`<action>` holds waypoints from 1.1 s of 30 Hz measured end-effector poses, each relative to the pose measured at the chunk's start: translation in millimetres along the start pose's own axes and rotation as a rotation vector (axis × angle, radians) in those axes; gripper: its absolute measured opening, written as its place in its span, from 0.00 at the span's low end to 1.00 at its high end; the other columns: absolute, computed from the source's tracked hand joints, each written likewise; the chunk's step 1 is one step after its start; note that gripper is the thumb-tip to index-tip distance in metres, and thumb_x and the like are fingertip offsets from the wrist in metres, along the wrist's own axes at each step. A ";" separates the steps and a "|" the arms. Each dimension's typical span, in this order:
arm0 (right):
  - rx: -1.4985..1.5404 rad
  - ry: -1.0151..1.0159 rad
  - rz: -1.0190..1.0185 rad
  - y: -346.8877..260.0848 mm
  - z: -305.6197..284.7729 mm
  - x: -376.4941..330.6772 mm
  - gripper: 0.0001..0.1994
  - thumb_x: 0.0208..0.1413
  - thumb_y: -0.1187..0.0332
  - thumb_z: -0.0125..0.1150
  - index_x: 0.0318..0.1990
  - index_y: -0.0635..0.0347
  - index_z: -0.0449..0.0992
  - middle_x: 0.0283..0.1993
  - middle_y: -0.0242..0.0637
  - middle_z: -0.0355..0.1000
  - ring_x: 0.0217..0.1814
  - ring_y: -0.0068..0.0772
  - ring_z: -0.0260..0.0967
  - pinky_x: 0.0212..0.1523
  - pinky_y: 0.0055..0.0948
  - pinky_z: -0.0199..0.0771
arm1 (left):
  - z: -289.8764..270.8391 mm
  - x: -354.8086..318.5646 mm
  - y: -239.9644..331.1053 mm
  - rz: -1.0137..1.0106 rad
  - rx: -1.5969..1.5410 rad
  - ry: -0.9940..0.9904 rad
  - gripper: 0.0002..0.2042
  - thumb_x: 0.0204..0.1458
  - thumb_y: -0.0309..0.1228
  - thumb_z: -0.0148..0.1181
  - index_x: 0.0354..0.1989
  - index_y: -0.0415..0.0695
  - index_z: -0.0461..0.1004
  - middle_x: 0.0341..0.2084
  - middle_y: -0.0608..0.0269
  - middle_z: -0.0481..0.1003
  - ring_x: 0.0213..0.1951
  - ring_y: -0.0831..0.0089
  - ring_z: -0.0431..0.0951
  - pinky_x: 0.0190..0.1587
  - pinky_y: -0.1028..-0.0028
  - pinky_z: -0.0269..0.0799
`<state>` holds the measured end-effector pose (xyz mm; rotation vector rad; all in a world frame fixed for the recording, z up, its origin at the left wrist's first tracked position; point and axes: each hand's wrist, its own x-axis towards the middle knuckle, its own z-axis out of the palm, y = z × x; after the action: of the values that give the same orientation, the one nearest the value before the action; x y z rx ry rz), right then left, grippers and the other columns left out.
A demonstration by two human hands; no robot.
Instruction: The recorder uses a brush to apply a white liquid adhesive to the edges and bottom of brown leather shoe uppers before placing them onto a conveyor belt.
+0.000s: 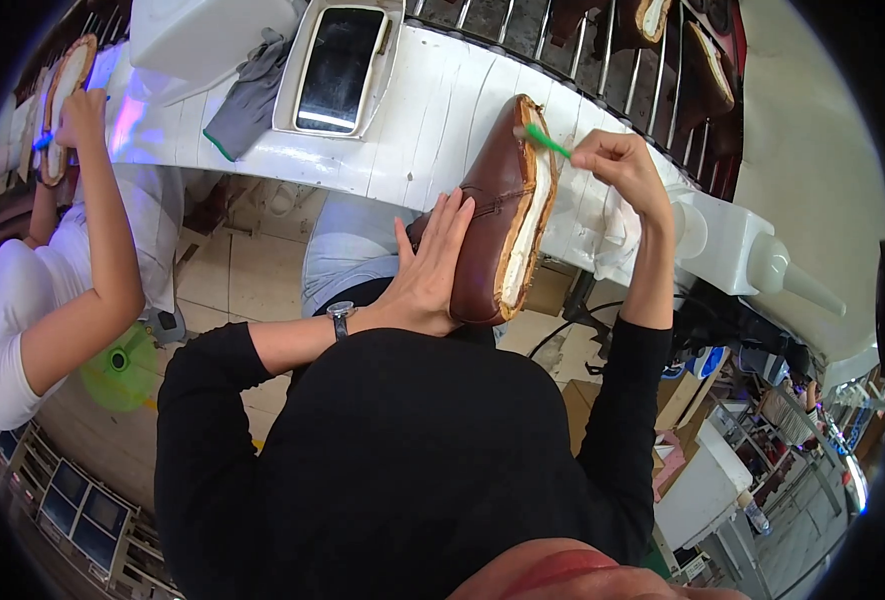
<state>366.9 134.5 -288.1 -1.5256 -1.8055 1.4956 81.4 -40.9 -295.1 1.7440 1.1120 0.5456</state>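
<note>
A brown leather shoe upper point(485, 235) lies on its side at the table's near edge. Its sole-less underside faces right, showing a white insole point(532, 225) with a tan rim. My left hand point(425, 262) holds the shoe, fingers laid along its side and thumb apart. Pinched in my right hand point(621, 168) is a thin green-handled brush point(549, 142). The brush's blurred tip is at the rim near the shoe's upper end; whether it touches cannot be made out.
On the white table point(433, 100) are a dark-screened phone point(340, 70) in a white tray and a grey glove point(248, 100). More brown shoes point(708, 70) sit on a roller rack behind. A white bottle point(733, 240) stands right. At left, a co-worker's hand point(83, 118) holds another shoe.
</note>
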 end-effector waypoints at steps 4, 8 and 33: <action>0.086 -0.221 0.062 5.4 -7.8 -6.5 0.07 0.53 0.68 0.68 0.28 0.62 0.81 0.20 0.22 0.68 0.20 0.10 0.52 0.20 0.17 0.47 | -1.3 0.1 2.0 0.005 -0.002 -0.010 0.60 0.42 0.43 0.72 0.71 0.39 0.27 0.71 0.39 0.28 0.73 0.44 0.28 0.59 0.27 0.19; -0.031 0.128 0.083 -3.2 10.7 6.8 0.07 0.54 0.68 0.67 0.29 0.62 0.81 0.16 0.20 0.63 0.19 0.10 0.50 0.20 0.18 0.45 | -0.5 0.0 2.7 -0.011 -0.015 -0.020 0.60 0.42 0.43 0.73 0.71 0.40 0.26 0.71 0.39 0.29 0.73 0.44 0.28 0.60 0.27 0.19; 0.057 -0.175 -0.182 -52.2 46.3 -102.8 0.06 0.47 0.74 0.70 0.30 0.68 0.80 0.28 0.36 0.75 0.31 0.27 0.70 0.34 0.27 0.69 | 0.1 1.0 1.8 -0.040 0.030 -0.033 0.63 0.41 0.43 0.75 0.72 0.42 0.25 0.71 0.41 0.32 0.73 0.44 0.34 0.62 0.30 0.23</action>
<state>341.8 30.1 -225.6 -1.2011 -1.9216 1.6178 82.7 -40.3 -293.7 1.7469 1.1344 0.4758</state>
